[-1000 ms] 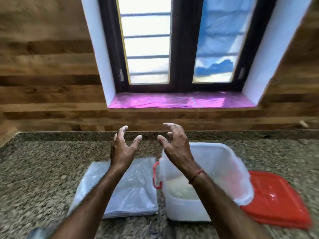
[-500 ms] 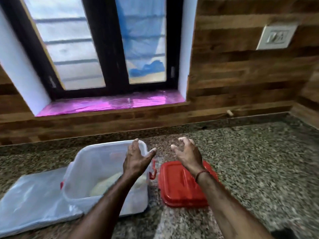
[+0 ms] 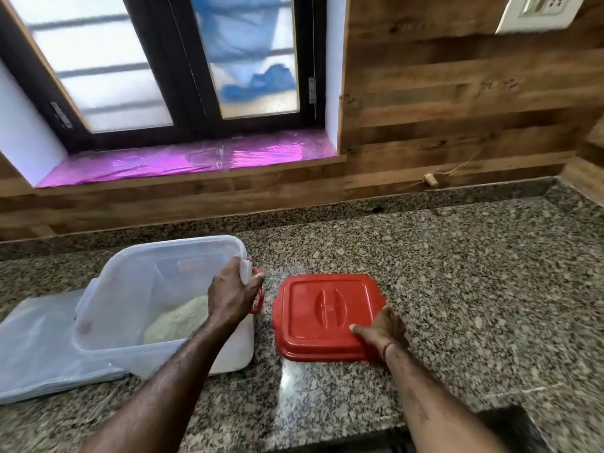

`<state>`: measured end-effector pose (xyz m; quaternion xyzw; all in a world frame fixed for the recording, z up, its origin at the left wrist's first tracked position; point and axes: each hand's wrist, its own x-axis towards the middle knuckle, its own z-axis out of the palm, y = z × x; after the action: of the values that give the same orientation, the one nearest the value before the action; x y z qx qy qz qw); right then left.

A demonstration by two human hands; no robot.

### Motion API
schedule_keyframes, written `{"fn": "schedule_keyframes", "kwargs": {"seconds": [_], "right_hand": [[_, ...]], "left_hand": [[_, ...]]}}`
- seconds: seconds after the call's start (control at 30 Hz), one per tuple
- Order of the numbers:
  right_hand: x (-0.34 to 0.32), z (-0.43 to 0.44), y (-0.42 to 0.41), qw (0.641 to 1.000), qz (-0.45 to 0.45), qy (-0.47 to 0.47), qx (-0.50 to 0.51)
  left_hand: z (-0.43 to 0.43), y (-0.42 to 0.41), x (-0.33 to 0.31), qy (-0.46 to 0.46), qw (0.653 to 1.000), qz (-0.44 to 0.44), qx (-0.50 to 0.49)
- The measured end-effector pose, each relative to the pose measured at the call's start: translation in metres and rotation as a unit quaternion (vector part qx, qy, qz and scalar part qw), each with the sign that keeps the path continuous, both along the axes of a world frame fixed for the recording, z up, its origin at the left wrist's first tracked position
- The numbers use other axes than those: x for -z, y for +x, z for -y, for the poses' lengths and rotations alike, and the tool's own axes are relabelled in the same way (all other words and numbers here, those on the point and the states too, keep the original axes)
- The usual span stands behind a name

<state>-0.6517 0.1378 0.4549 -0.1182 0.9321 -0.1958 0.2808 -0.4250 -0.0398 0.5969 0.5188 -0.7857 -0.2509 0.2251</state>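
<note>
A translucent white plastic tub stands on the granite counter with a mound of white grain or flour inside. My left hand grips the tub's right rim, beside its red latch. To the right lies the flat red lid. My right hand grips the lid's near right corner, thumb on top and fingers round the edge.
A stack of clear plastic sheets lies left of the tub, partly under it. Wood-panelled wall and a window with a pink-covered sill stand behind. A wall socket is at top right. A dark opening sits at the counter's near edge.
Both hands came down from hovering with spread fingers. The left took hold of the tub's rim and the right took hold of the lid's corner. The view shifted right.
</note>
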Motion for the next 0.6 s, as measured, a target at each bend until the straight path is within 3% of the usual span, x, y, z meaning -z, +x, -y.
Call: {"fn": "schedule_keyframes", "kwargs": {"seconds": [0.2,0.33,0.43,0.6], "right_hand": [[0.01,0.014,0.011,0.999,-0.008,-0.027,-0.042],[0.017,0.019,0.011,0.993,0.048,-0.103,0.023],[0.014,0.017,0.009,0.955,0.149,-0.219,0.135],[0.001,0.008,0.01,0.888,0.242,-0.34,0.195]], "left_hand": [[-0.002,0.001,0.002,0.012,1.0,-0.02,-0.001],[-0.001,0.002,0.002,0.011,1.0,-0.017,-0.001],[0.0,0.002,0.003,0.005,1.0,-0.007,-0.006],[-0.003,0.001,0.002,0.009,1.0,-0.015,-0.005]]}}
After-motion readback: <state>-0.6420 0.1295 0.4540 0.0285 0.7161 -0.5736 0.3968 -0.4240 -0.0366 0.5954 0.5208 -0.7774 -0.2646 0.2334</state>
